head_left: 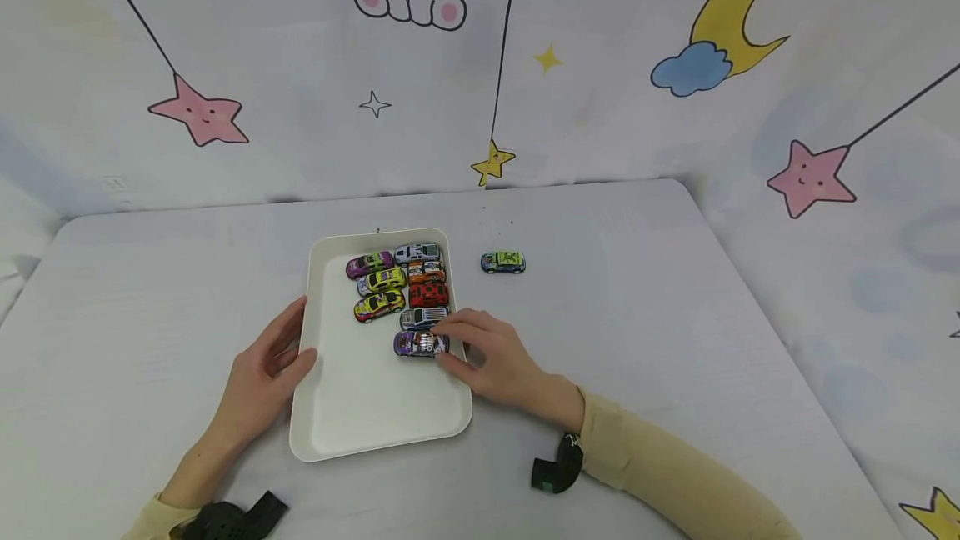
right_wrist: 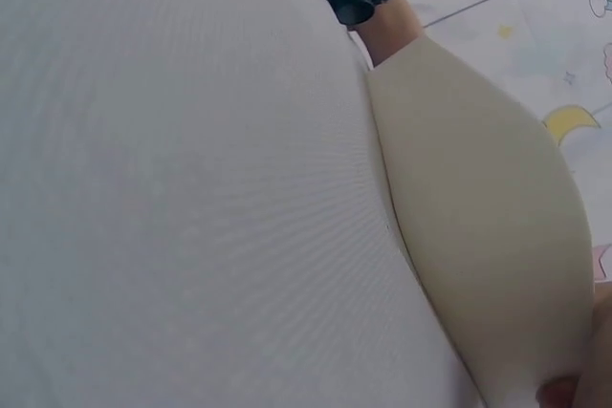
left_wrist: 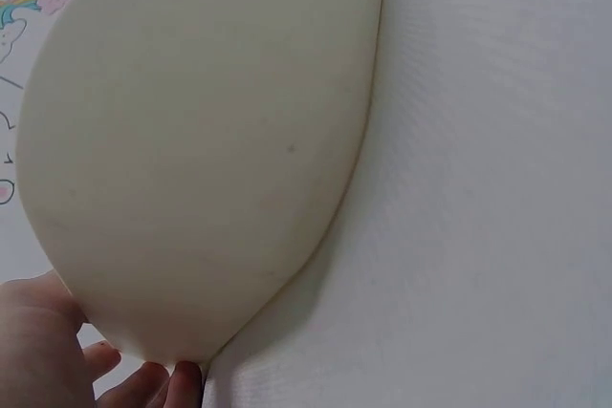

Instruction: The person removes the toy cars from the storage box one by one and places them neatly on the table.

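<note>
A white tray [head_left: 360, 407] lies on the table and carries several toy cars in two rows at its far right part. My right hand [head_left: 442, 348] reaches over the tray's right rim and pinches the nearest one, a purple car [head_left: 415, 344], which sits on the tray floor. Just behind it stands a grey car [head_left: 420, 317]. My left hand [head_left: 288, 348] grips the tray's left rim, thumb on top and fingers along the outside. The left wrist view shows the tray's outer wall [left_wrist: 210, 140] with my fingertips [left_wrist: 143, 384] against it. In the right wrist view, the tray wall [right_wrist: 497, 236] fills the right side.
A green toy car [head_left: 503, 262] stands alone on the table to the right of the tray's far corner. The pale table [head_left: 675, 315] ends at a cloth backdrop with stars and a moon. The near half of the tray holds no cars.
</note>
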Tool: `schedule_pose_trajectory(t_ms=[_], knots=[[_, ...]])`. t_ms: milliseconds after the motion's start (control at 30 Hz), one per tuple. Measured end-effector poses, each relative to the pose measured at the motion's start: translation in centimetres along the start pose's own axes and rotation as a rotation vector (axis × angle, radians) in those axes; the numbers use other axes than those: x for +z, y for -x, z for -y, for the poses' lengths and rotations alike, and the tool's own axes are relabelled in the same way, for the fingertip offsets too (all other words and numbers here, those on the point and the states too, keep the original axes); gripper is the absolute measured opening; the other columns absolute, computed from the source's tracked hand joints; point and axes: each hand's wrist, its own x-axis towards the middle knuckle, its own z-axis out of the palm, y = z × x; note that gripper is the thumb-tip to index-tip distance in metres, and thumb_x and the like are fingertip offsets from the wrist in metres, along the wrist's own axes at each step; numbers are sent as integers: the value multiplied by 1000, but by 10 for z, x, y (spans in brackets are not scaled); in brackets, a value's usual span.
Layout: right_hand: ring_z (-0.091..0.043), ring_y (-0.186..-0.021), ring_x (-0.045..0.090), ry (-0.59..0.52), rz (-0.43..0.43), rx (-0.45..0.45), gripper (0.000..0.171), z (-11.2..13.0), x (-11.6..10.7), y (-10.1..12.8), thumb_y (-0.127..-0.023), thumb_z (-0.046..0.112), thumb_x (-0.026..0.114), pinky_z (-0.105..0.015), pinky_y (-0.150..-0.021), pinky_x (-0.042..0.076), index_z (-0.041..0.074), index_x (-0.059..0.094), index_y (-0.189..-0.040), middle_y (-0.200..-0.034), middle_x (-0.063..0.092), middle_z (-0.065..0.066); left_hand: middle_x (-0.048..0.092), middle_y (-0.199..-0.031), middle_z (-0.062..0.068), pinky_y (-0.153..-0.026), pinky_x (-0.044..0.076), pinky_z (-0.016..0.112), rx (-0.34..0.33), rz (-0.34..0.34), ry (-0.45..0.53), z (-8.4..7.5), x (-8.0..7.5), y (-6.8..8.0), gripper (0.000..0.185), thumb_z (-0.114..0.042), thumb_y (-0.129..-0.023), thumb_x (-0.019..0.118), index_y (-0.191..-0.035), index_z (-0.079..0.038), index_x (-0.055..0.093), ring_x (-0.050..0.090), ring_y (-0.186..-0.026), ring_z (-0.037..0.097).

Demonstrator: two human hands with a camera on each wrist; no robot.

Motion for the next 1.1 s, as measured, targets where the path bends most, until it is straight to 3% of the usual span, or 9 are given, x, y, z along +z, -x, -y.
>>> schedule_pose_trajectory(t_ms=[133,333,533,767,1100], knots=[[-17,-92,64,2,-102,-64,32,-5,3,3,-85,9,77,-20,-76,53,5,70,-116,-114,68,-8,45,-152,20,-94,42,3,-17,2,4,1,0,0,66,-2,-95,64,-155,-14,38,44,-129,-12],[-16,-84,63,-47,-196,-78,33,-8,3,1,-86,3,75,-21,-71,55,3,68,-119,-115,67,-11,45,-152,21,-94,42,3,-7,2,0,0,-1,0,66,-3,-95,64,-155,-13,38,45,-129,-12],[-16,-84,66,-65,-280,-6,36,-8,-1,1,-84,-4,75,-27,-74,57,1,68,-119,-114,68,-12,45,-152,19,-94,43,3,-23,0,-3,2,-1,1,66,-4,-95,64,-155,-16,38,45,-129,-13],[-20,-92,67,-34,-345,83,36,-17,-13,10,-84,-4,75,-25,-84,56,1,69,-120,-117,69,-11,44,-153,19,-95,42,4,-18,16,7,2,3,1,66,-4,-96,63,-155,-14,37,43,-130,-12],[-20,-92,67,-16,-367,154,35,-29,-21,12,-87,-2,74,-26,-84,55,4,69,-121,-116,69,-10,43,-153,20,-95,41,4,-9,10,0,0,0,2,67,-3,-96,64,-156,-16,36,42,-130,-14]])
